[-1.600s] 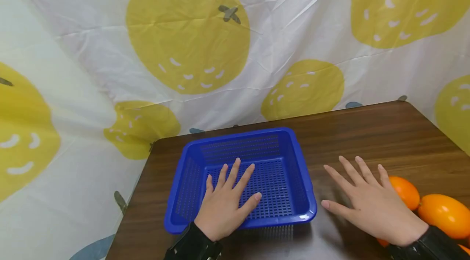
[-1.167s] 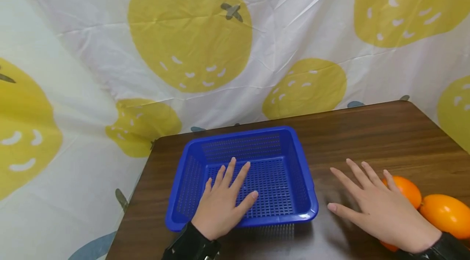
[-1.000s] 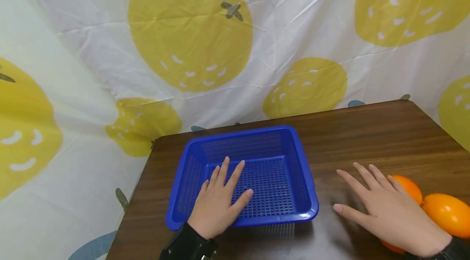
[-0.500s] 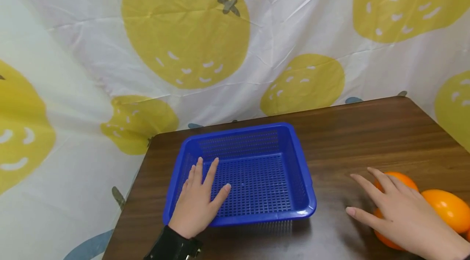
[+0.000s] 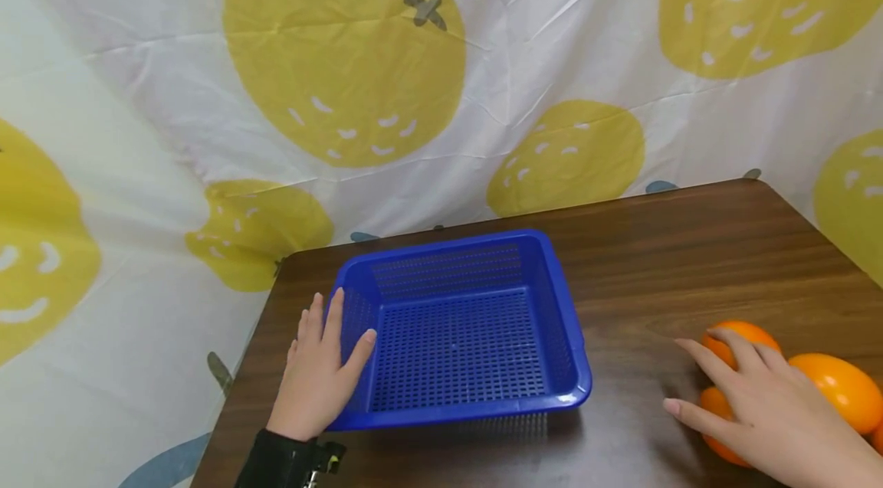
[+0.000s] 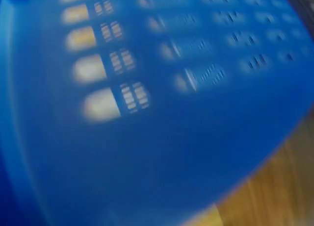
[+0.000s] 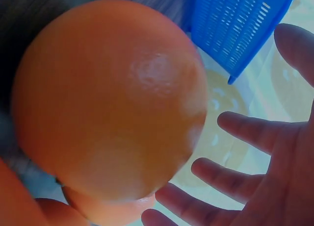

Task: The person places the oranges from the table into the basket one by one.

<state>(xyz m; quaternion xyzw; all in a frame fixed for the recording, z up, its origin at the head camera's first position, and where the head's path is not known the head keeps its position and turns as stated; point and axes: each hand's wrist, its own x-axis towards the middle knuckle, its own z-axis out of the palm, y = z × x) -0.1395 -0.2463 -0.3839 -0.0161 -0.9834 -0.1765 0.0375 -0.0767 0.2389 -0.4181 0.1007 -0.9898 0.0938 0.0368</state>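
Note:
A blue plastic basket (image 5: 455, 413) with perforated walls stands on the table. My left hand (image 5: 313, 381) is over its left rim, fingers straight and thumb reaching inward; contact with the rim is uncertain. The basket wall (image 6: 162, 152) fills the left wrist view, blurred. At the right, my right hand (image 5: 779, 411) hovers over several shiny oranges, its fingers slightly bent and spread. One orange (image 5: 717, 402) shows under it, between thumb and index finger. In the right wrist view a large orange (image 7: 108, 98) lies beside the spread fingers (image 7: 250, 130), which do not grip it.
Another orange (image 5: 741, 333) sits just beyond my right hand, and a further orange (image 5: 838, 390) lies to its right. The brown wooden table (image 5: 655, 258) ends at the back against a white curtain (image 5: 524, 74) printed with yellow fruit.
My left hand has moved left, from over the basket's inside to its left rim. My right hand has shifted right and nearer over the oranges, fingers bending a little. The basket stays put.

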